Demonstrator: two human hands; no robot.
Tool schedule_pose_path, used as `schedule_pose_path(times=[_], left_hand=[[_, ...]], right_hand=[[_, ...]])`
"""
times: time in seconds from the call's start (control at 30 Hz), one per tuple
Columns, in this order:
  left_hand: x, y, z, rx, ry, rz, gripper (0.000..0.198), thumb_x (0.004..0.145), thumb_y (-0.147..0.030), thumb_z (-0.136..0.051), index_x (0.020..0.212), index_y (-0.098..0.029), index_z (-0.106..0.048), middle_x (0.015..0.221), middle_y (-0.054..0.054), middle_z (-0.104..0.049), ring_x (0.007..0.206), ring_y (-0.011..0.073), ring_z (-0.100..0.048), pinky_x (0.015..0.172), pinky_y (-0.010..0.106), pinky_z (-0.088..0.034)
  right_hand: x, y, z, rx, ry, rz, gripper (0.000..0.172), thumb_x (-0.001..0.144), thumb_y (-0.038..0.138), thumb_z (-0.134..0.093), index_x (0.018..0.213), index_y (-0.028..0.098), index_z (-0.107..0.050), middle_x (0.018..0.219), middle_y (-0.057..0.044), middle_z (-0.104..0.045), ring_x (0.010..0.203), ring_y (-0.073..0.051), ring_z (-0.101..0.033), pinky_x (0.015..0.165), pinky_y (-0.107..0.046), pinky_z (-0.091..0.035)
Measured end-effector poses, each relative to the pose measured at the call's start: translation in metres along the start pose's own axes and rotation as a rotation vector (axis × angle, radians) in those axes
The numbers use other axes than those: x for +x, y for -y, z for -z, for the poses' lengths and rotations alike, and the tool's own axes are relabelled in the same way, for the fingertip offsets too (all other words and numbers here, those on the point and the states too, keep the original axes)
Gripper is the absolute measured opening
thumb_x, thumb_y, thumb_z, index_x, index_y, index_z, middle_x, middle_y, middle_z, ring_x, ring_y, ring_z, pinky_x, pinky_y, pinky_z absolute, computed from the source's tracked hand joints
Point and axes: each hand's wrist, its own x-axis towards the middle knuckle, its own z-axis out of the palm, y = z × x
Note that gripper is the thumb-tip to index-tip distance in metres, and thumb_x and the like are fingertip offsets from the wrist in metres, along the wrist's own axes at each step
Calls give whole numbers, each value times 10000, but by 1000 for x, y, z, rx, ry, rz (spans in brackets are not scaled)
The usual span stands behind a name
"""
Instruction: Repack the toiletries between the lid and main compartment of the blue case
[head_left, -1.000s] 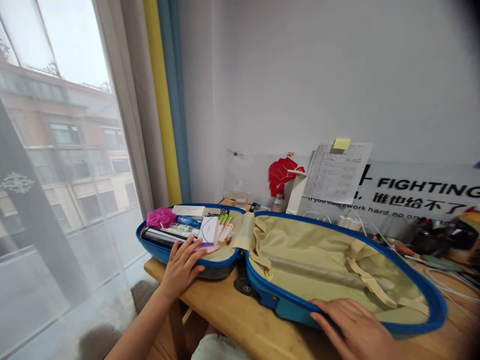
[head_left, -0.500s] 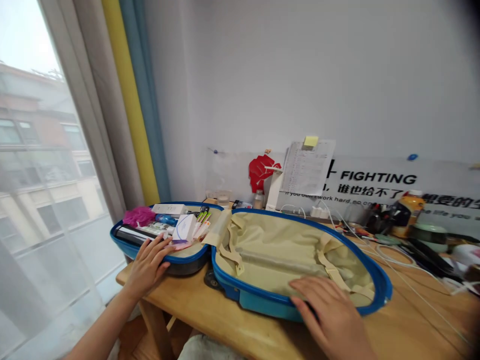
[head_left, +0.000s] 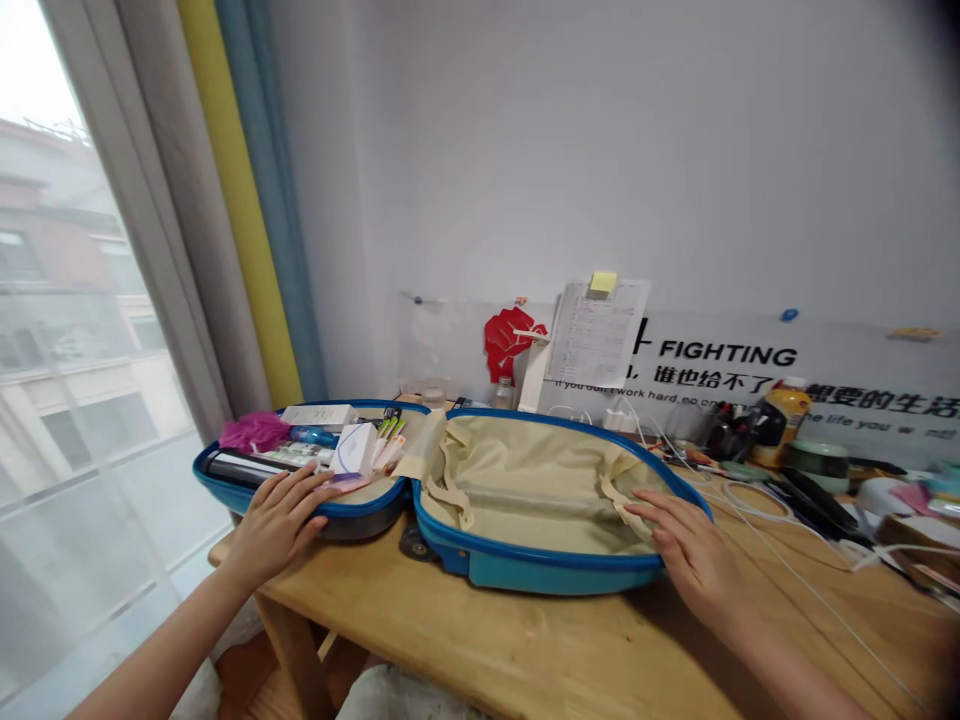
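Observation:
An open blue hard-shell suitcase (head_left: 540, 572) lies on a wooden table (head_left: 465, 640), its two halves side by side. My left hand (head_left: 277, 520) rests flat on the rim of the left half, holding nothing. That half is packed with toiletries, including a pink shower puff (head_left: 253, 433) and a white box (head_left: 355, 450). The right half shows bare beige lining (head_left: 536, 490) with crossed straps. My right hand (head_left: 694, 550) lies open across the right end of that half's rim, its fingertips reaching over the lining.
Sheer and striped curtains (head_left: 240, 200) hang by the window at the left. White cables (head_left: 795, 560), an orange-labelled bottle (head_left: 780, 420) and assorted desk items stand to the right. A "FIGHTING" poster (head_left: 727, 352) and a paper sheet (head_left: 598, 333) are on the wall behind.
My right hand has slid from the suitcase's near rim to its right end. The view has drawn back and swung right, so the suitcase looks smaller and further left. My left hand stays on the rim.

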Motion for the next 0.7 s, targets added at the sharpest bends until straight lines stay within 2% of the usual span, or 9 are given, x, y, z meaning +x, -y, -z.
schedule_pose_path(times=[0.07,0.13,0.17,0.27,0.33,0.4,0.5,0.7], left_hand=[[16,-3,8,3,22,64,367,893,-433,-385,1111,-306,-652,1247,32,-628,1195,248,-535,983,387,-351],[42,-5,17,34,86,204,424,911,-450,-318,1112,-283,-652,1244,50,-628,1184,260,-537,965,400,-365],[58,-6,20,55,160,297,460,917,-460,-283,1131,-267,-641,1245,62,-626,1168,264,-547,958,406,-372],[103,-5,18,111,519,530,574,898,-524,-240,1200,-190,-596,1225,127,-628,1107,301,-580,907,427,-408],[122,-4,7,137,649,596,669,847,-594,-283,1166,-105,-608,1151,206,-647,1055,357,-599,855,455,-428],[131,-3,-8,147,699,618,748,781,-656,-343,1090,-42,-637,1055,265,-664,988,400,-618,823,478,-431],[132,-2,-25,152,756,642,787,731,-694,-365,1034,-28,-657,1000,289,-671,953,416,-628,832,499,-419],[134,-1,-31,140,808,672,810,706,-696,-374,1082,-24,-627,1052,305,-651,989,430,-615,837,503,-421]], right_hand=[[-5,-12,-5,37,-1,22,431,922,468,-339,1022,228,-682,1121,-86,-668,1046,-234,-617,884,-423,-496],[-13,-23,-12,68,-65,14,440,921,480,-331,1062,226,-662,1170,-98,-638,1097,-249,-593,920,-437,-481],[-17,-27,-16,76,-103,3,440,923,479,-326,1083,227,-649,1201,-101,-619,1133,-258,-573,941,-448,-469],[-25,-32,-23,88,-171,-11,435,927,478,-324,1133,230,-617,1276,-102,-571,1232,-282,-502,981,-478,-441],[-25,-30,-22,81,-152,-23,446,923,496,-329,1147,231,-609,1293,-104,-562,1262,-292,-476,990,-495,-433],[-23,-26,-18,73,-114,-55,471,917,522,-326,1152,231,-613,1285,-108,-572,1269,-296,-472,990,-506,-435],[-20,-20,-9,80,-40,-98,495,907,555,-327,1118,239,-644,1250,-105,-602,1256,-288,-489,984,-505,-445],[-19,-13,3,79,91,-189,447,904,536,-359,1018,269,-699,1206,-76,-645,1240,-283,-509,992,-531,-438]])
